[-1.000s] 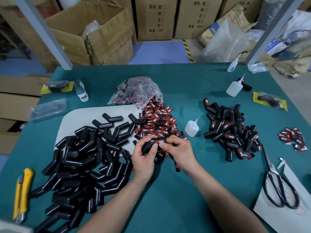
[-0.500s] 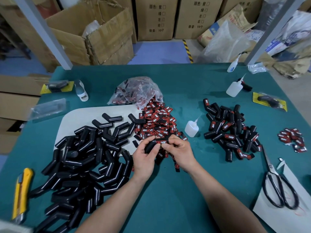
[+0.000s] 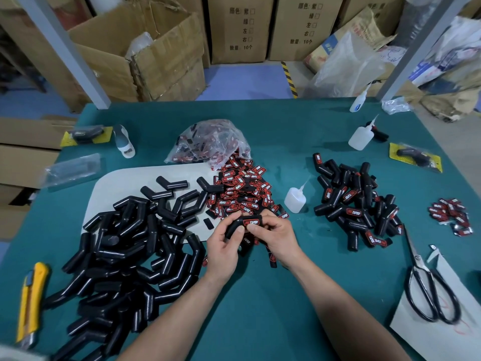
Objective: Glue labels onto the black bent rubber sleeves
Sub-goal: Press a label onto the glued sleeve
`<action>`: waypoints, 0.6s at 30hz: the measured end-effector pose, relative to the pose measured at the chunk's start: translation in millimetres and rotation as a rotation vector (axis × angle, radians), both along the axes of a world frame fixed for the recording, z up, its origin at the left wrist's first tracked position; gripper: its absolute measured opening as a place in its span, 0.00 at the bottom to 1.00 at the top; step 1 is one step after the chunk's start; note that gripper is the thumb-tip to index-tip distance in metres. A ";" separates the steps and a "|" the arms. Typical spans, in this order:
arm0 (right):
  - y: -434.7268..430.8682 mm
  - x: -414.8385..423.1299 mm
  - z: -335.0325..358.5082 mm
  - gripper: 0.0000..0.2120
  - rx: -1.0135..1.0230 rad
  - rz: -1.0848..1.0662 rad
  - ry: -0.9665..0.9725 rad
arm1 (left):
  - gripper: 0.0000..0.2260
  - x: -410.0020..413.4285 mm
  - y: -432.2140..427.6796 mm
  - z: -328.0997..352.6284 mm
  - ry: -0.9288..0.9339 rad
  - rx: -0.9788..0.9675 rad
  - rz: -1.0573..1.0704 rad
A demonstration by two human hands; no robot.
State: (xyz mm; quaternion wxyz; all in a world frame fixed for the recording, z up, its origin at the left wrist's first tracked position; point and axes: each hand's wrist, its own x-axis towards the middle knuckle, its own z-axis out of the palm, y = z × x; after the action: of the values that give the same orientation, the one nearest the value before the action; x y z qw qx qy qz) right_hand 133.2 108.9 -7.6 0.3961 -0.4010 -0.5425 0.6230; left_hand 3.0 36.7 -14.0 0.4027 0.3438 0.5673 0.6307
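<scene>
Barely any shift: the label [image 3: 252, 222] now sits flat on the bent sleeve [image 3: 233, 227], held just over the surface [image 3: 260, 308]. Left hand [image 3: 223, 247] grips the sleeve, right hand [image 3: 279, 237] pinches the label down. Glue's setting, probably.

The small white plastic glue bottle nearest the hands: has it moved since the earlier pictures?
No. The small white plastic glue bottle stays upright just right of the heap of red-and-black labels, as before.
</scene>
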 end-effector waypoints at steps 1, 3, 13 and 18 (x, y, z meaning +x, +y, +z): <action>-0.5 -0.3 0.3 0.03 -0.012 0.010 0.005 | 0.14 0.0 -0.2 -0.3 0.014 0.005 -0.005; -1.4 0.0 1.4 0.04 -0.027 0.020 0.013 | 0.14 0.8 -0.4 0.0 0.041 0.012 -0.014; -8.7 -5.9 2.1 0.06 -0.026 -0.053 0.076 | 0.18 0.8 -1.7 -4.3 0.094 0.110 -0.039; -8.7 -2.7 4.1 0.05 0.002 0.007 0.047 | 0.18 1.0 -1.3 -2.3 0.124 0.163 -0.028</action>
State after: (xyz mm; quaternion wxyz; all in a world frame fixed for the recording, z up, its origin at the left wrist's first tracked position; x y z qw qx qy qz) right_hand 130.5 100.2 -3.5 0.4070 -0.3840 -0.5348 0.6331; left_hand 4.0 35.4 -16.3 0.3463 0.4216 0.5333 0.6465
